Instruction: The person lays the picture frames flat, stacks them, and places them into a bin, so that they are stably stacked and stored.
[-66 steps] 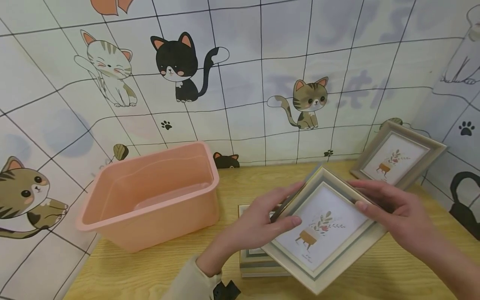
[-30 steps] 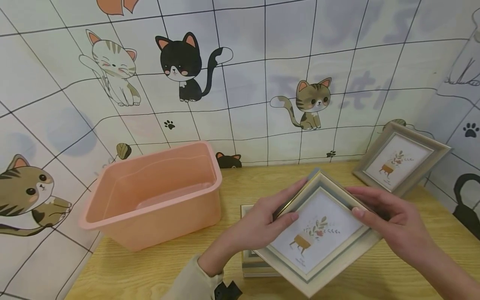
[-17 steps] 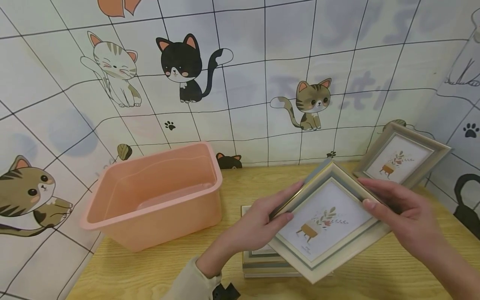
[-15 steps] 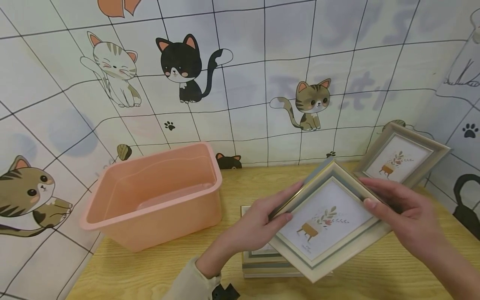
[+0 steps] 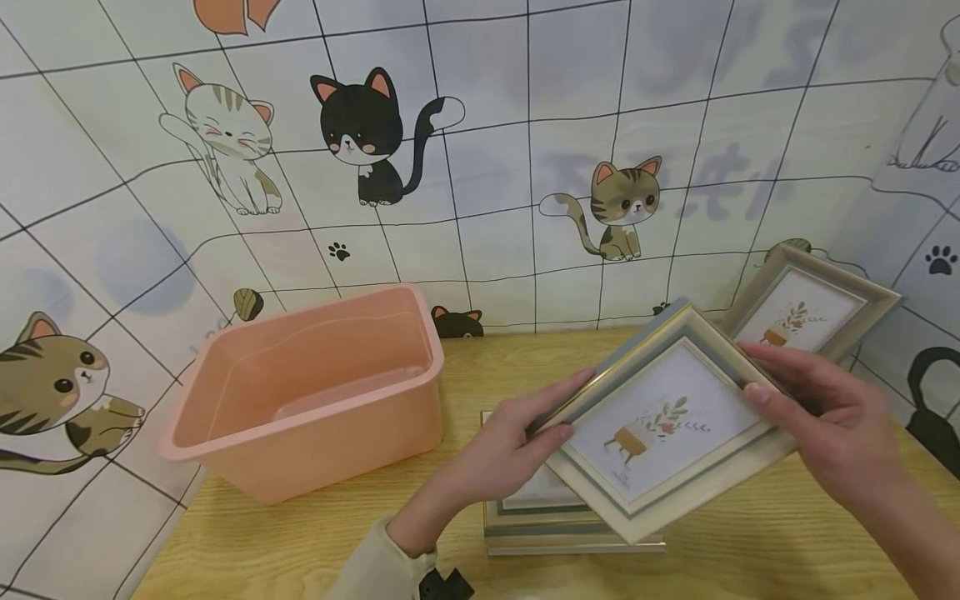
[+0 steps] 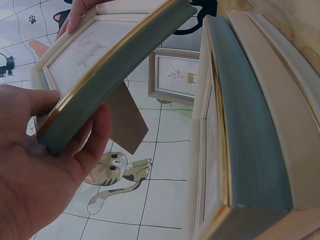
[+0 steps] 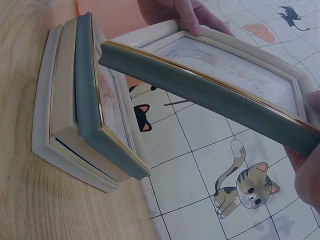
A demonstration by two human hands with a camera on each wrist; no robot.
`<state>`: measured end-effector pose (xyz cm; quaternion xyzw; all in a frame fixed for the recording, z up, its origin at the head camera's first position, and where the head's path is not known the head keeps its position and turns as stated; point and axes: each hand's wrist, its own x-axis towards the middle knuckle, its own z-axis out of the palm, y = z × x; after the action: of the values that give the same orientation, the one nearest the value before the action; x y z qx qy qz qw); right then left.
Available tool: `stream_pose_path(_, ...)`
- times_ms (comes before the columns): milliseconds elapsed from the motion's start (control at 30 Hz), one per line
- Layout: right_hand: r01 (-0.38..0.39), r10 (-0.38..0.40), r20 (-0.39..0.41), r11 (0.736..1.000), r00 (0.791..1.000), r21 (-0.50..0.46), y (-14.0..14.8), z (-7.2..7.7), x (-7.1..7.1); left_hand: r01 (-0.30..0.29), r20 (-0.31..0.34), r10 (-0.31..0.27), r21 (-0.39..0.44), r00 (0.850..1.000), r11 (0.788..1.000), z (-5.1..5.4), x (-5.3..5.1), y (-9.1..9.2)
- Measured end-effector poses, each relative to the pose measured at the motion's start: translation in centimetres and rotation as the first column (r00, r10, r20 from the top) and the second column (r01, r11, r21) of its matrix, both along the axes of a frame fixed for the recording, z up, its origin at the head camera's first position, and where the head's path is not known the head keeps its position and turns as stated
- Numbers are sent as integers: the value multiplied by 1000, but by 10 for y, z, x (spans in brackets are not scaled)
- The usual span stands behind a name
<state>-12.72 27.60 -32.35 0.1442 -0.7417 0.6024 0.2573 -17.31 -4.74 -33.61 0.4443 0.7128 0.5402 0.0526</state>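
Observation:
Both hands hold a cream picture frame point(image 5: 660, 425) with a blue-green side, a gold edge line and a plant print, tilted above a stack of frames. My left hand point(image 5: 498, 454) grips its left edge, thumb on the front and fingers behind. My right hand point(image 5: 832, 425) pinches the upper right edge, thumb on the front. Under it, the stack of picture frames point(image 5: 570, 537) lies on the table, its top partly hidden. In the left wrist view, a brown stand flap point(image 6: 127, 120) sticks out behind the held frame.
A pink plastic bin point(image 5: 315, 433) stands to the left on the wood-grain table point(image 5: 247, 550). At the back right, a taupe picture frame point(image 5: 847, 287) stands upright, partly covered by the held frame and right hand. Cat-print wall covering point(image 5: 487, 167) rises behind.
Both hands keep hold of the picture frame. It has shifted up and to the right, uncovering more of the stack and covering more of the taupe frame.

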Motion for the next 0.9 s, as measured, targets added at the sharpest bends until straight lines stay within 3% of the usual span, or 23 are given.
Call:
stream_pose_path(133, 42, -42, -1, 999, 999, 10, 3, 1, 0, -9, 42, 7, 45, 999, 999, -4, -1, -3)
stream_pose_path(300, 30, -31, -22, 998, 999, -53, 2, 1, 0, 0, 110, -11, 100, 994, 995, -8, -3, -4)
stream_pose_path(500, 32, -33, -24, 998, 999, -49, 2, 1, 2, -14, 118, 2, 104, 993, 994, -8, -4, -4)
stream_pose_path(667, 76, -79, -38, 996, 996, -54, 3, 2, 6, 1, 126, -15, 109, 992, 994, -5, -2, -1)
stream_pose_path(900, 51, -55, -41, 994, 998, -100, 7, 0, 9, -3, 116, -8, 94, 993, 996, -5, 0, 0)
